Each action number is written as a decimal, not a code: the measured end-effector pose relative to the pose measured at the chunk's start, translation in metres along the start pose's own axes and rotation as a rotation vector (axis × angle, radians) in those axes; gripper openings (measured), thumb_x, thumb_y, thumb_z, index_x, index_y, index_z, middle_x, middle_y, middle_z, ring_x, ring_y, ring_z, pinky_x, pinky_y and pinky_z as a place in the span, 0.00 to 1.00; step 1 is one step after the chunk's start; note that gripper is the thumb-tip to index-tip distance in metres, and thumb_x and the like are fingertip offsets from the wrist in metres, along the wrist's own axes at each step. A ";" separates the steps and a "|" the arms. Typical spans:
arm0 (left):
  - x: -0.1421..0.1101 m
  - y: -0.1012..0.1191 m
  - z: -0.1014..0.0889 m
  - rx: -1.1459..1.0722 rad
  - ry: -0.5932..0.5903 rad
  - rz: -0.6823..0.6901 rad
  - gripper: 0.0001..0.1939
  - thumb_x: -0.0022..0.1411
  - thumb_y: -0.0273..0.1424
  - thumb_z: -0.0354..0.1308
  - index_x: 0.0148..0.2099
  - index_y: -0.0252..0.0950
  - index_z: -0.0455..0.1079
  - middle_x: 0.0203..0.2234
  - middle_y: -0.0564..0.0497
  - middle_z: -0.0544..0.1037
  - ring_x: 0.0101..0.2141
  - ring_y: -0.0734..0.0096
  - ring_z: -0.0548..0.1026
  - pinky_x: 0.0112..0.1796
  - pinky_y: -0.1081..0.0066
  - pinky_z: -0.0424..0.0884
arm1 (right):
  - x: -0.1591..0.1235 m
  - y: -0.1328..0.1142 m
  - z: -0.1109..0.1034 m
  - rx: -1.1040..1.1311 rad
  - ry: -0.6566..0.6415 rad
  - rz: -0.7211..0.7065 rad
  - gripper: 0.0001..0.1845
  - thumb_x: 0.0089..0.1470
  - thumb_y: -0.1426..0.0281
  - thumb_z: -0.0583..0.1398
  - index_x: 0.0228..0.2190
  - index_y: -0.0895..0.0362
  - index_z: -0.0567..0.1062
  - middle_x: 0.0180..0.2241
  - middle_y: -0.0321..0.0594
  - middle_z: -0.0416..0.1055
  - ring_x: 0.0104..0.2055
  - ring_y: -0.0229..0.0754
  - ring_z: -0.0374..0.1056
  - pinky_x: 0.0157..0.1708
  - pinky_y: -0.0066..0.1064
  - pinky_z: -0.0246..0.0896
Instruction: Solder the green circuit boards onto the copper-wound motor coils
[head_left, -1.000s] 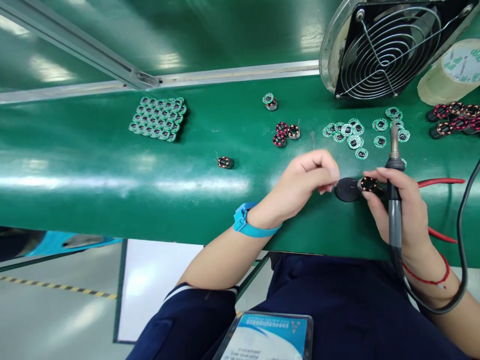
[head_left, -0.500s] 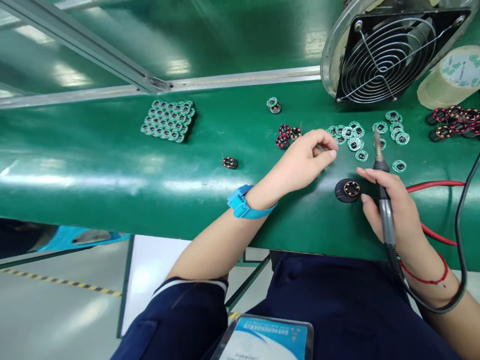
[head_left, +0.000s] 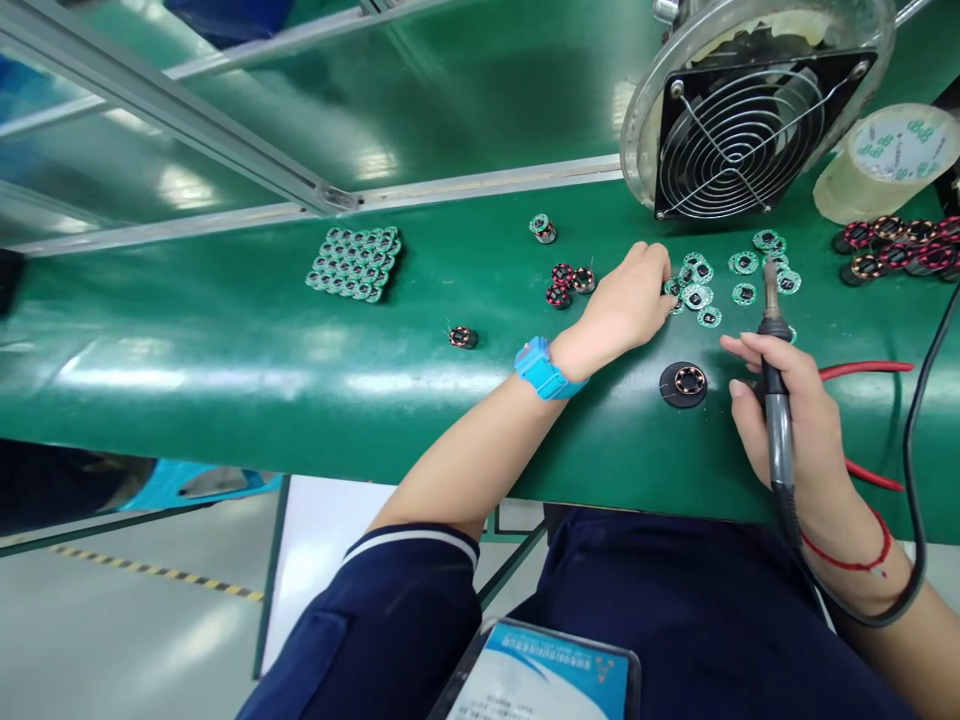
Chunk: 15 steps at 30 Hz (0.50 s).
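Note:
My left hand [head_left: 628, 300] reaches onto the loose pile of small round green circuit boards [head_left: 705, 280], its fingertips curled down on them; what they grip, if anything, is hidden. My right hand [head_left: 787, 420] is wrapped round a soldering iron [head_left: 775, 370] whose tip points up and away. A black round holder [head_left: 682, 385] with a copper coil part seated in it lies on the green belt [head_left: 225, 340] between my hands.
A tight cluster of green boards [head_left: 356, 262] lies at the left. Several coil parts [head_left: 566, 280] and a single one [head_left: 463, 337] sit mid-belt, more at the far right [head_left: 892, 248]. A fan [head_left: 739, 120], a tape roll [head_left: 885, 160] and red and black cables [head_left: 870, 370] stand on the right.
My left hand moved from the holder up and right onto the pile of green boards. The coil part went from my right fingers into the black holder, and the right hand drew back.

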<state>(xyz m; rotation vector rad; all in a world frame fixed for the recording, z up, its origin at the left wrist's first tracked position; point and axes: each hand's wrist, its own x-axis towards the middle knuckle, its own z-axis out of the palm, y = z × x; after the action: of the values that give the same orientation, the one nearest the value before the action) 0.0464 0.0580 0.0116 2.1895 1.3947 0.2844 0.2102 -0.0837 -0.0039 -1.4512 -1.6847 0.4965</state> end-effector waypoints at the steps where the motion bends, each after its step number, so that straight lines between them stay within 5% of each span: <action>1: -0.003 0.000 -0.001 -0.021 -0.001 -0.008 0.07 0.57 0.23 0.57 0.39 0.33 0.63 0.37 0.48 0.66 0.37 0.67 0.67 0.42 0.63 0.67 | 0.000 0.000 0.000 0.004 -0.004 0.000 0.28 0.54 0.76 0.59 0.55 0.48 0.64 0.50 0.40 0.72 0.50 0.45 0.69 0.51 0.45 0.67; 15: -0.013 0.002 -0.008 -0.278 0.094 -0.120 0.04 0.58 0.23 0.56 0.30 0.31 0.67 0.30 0.52 0.66 0.30 0.77 0.64 0.38 0.69 0.63 | -0.001 0.000 0.000 0.000 0.022 -0.026 0.28 0.54 0.76 0.59 0.55 0.48 0.63 0.49 0.40 0.72 0.48 0.44 0.70 0.49 0.43 0.68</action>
<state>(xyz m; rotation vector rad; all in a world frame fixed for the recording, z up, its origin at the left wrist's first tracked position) 0.0389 0.0480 0.0209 1.8802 1.4355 0.5103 0.2100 -0.0844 -0.0043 -1.4283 -1.6839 0.4652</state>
